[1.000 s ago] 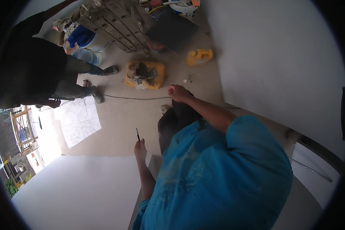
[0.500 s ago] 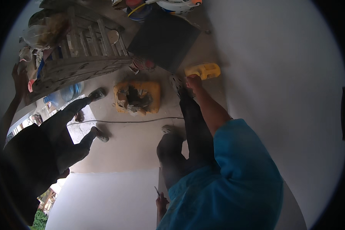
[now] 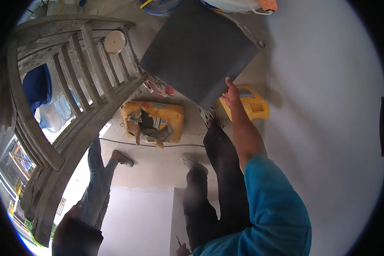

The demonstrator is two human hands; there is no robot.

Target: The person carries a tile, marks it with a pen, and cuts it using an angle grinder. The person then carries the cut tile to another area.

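Observation:
A large dark grey square panel [image 3: 196, 51] fills the upper middle of the view. My right hand [image 3: 231, 94] is closed at its lower right edge, thumb over the top face; the fingers underneath are hidden. Just beside that hand stands a yellow plastic jug [image 3: 257, 107], partly behind it. Low in the view, by my left thigh, my left hand [image 3: 183, 250] is closed round a thin stick-like tool [image 3: 178, 240], too small to name. A torn yellow-orange sack [image 3: 173, 117] lies on the floor, left of my feet, with grey material showing in its hole.
A slatted wooden frame [image 3: 85, 109] bearing a round beige disc [image 3: 114, 42] stands at left. Another person [image 3: 91, 187] stands near it. A cable [image 3: 158, 146] crosses the floor. Buckets and a roller [image 3: 268, 5] are at the top; a white wall [image 3: 324, 106] runs along the right.
My right hand has come onto the panel's edge from beside the jug. The panel, sack and wooden frame look larger and nearer. The other person appears lower in view.

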